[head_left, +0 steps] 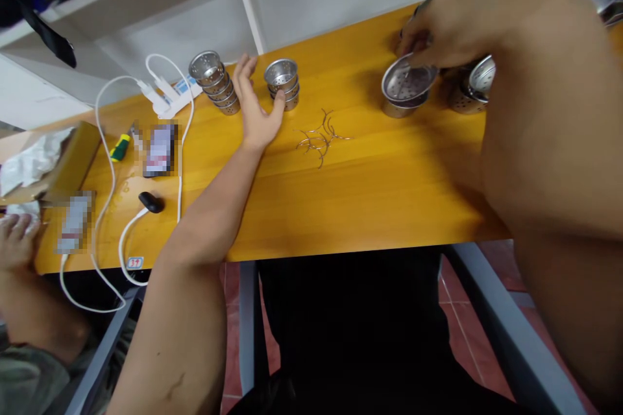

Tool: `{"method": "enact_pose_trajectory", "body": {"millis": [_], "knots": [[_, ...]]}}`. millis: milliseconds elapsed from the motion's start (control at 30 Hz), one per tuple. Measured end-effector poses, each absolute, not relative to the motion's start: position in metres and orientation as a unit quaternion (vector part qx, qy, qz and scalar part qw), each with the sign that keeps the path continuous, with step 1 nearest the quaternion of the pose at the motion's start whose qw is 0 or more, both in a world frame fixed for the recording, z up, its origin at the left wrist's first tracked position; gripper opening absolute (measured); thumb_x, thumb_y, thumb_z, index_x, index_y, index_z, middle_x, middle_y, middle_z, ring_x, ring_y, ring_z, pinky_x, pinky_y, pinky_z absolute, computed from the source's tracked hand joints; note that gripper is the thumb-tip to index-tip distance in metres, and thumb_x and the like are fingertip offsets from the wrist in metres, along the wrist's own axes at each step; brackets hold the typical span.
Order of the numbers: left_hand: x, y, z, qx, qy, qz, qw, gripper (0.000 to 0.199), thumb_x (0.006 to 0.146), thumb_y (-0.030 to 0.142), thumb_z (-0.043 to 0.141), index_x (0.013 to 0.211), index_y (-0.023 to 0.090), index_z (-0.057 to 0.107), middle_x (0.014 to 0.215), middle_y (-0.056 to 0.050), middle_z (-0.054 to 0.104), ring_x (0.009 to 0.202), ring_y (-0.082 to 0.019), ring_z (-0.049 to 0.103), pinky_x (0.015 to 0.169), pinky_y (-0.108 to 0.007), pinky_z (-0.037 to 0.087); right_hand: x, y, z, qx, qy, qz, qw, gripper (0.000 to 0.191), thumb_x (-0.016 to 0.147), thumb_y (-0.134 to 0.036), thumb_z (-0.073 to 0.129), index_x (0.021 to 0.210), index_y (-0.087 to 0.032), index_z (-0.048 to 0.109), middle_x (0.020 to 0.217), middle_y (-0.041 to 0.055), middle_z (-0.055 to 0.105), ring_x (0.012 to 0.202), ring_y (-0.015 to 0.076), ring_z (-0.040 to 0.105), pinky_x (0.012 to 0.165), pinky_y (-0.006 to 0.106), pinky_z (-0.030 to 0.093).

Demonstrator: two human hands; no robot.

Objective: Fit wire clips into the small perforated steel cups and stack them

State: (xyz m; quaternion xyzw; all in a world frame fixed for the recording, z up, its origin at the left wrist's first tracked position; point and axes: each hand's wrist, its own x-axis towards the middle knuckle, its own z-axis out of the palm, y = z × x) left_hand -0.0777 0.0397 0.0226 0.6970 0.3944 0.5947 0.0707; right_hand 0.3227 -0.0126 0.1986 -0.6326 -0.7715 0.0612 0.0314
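My left hand (257,107) is open, fingers spread, between a tall stack of perforated metal cups (214,83) and a shorter stack (282,81); its thumb overlaps the shorter one in view. At the right, my right hand (423,39) has its fingers closed at the rim of a tilted perforated metal cup (406,81). This cup sits over another cup (399,109). Several thin curved wires (321,137) lie loosely between the hands. More metal cups (467,98) stand partly hidden behind my right forearm.
On the wooden table (360,207) at left are a power strip (178,100) with white cables, a phone (160,149), a second phone (76,224), a yellow-green handle (120,148) and a black plug (151,201). Another person's hand (17,240) rests at the far left.
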Motion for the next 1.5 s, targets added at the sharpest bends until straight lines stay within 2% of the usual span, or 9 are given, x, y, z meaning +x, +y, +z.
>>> {"method": "enact_pose_trajectory", "body": {"millis": [67,133,267,333,467,667,867,1200,1500], "knots": [[-0.069,0.025,0.036,0.728,0.383,0.562,0.082,0.105,0.092,0.111,0.063,0.17,0.044,0.041,0.197,-0.01,0.036,0.192,-0.04,0.033,0.162,-0.067,0.03,0.31,-0.025,0.207,-0.659,-0.75,0.038,0.042,0.032,0.108,-0.019,0.092,0.14,-0.014,0.092,0.117,0.0143,0.088,0.1,0.0279,0.079,0.087,0.043,0.053],[-0.059,0.009,0.044,0.76,0.387,0.507,0.124,0.102,0.094,0.102,0.074,0.172,0.043,0.043,0.203,-0.007,0.031,0.197,-0.041,0.024,0.166,-0.063,0.026,0.295,-0.035,0.211,-0.639,-0.756,0.052,0.135,0.032,0.109,-0.01,0.086,0.14,-0.01,0.09,0.122,0.0172,0.088,0.108,0.0289,0.081,0.084,0.04,0.052],[-0.036,-0.007,0.042,0.81,0.357,0.427,0.183,0.113,0.093,0.096,0.08,0.183,0.045,0.034,0.198,-0.005,0.044,0.184,-0.043,0.051,0.157,-0.064,0.048,0.259,-0.042,0.196,-0.543,-0.74,0.232,0.322,0.031,0.097,0.015,0.075,0.112,-0.01,0.084,0.091,0.0051,0.081,0.075,0.0173,0.077,0.063,0.027,0.052],[-0.03,-0.005,0.035,0.82,0.349,0.414,0.184,0.119,0.092,0.095,0.083,0.185,0.045,0.029,0.197,-0.006,0.046,0.184,-0.042,0.052,0.155,-0.063,0.05,0.241,-0.04,0.177,-0.492,-0.725,0.325,0.357,0.036,0.092,0.018,0.071,0.102,-0.016,0.076,0.085,0.0004,0.076,0.067,0.0158,0.074,0.056,0.025,0.053],[-0.032,0.007,0.026,0.821,0.347,0.42,0.17,0.105,0.097,0.088,0.084,0.178,0.044,0.036,0.185,-0.008,0.056,0.185,-0.041,0.052,0.16,-0.067,0.038,0.216,-0.039,0.143,-0.425,-0.742,0.374,0.36,0.026,0.098,-0.016,0.089,0.112,-0.024,0.068,0.105,0.0045,0.079,0.077,0.0222,0.074,0.071,0.039,0.065],[-0.04,0.016,0.022,0.821,0.335,0.435,0.155,0.096,0.1,0.084,0.083,0.176,0.042,0.041,0.183,-0.008,0.058,0.183,-0.04,0.054,0.162,-0.067,0.034,0.213,-0.05,0.137,-0.384,-0.831,0.179,0.361,0.032,0.111,-0.05,0.075,0.133,-0.026,0.075,0.152,0.018,0.071,0.12,0.0394,0.073,0.114,0.058,0.061],[-0.041,0.015,0.021,0.815,0.345,0.437,0.159,0.086,0.105,0.073,0.082,0.176,0.042,0.046,0.182,-0.009,0.059,0.183,-0.04,0.055,0.163,-0.066,0.032,0.21,-0.046,0.122,-0.326,-0.898,0.181,0.234,0.041,0.112,-0.063,0.069,0.136,-0.034,0.087,0.138,0.0116,0.081,0.132,0.0482,0.073,0.12,0.067,0.058],[-0.04,0.011,0.027,0.825,0.335,0.422,0.172,0.08,0.103,0.056,0.085,0.173,0.042,0.049,0.181,-0.008,0.057,0.182,-0.039,0.054,0.162,-0.067,0.032,0.208,-0.051,0.132,-0.374,-0.857,0.202,0.291,0.061,0.116,-0.089,0.06,0.136,-0.037,0.085,0.121,0.0125,0.081,0.12,0.046,0.072,0.117,0.068,0.062],[-0.041,0.016,0.022,0.826,0.327,0.433,0.151,0.081,0.102,0.05,0.084,0.174,0.041,0.047,0.181,-0.008,0.058,0.182,-0.039,0.053,0.163,-0.068,0.029,0.203,-0.043,0.126,-0.386,-0.833,0.238,0.317,0.056,0.112,-0.091,0.064,0.125,-0.042,0.089,0.103,0.0073,0.081,0.108,0.0429,0.074,0.102,0.07,0.067]]}}
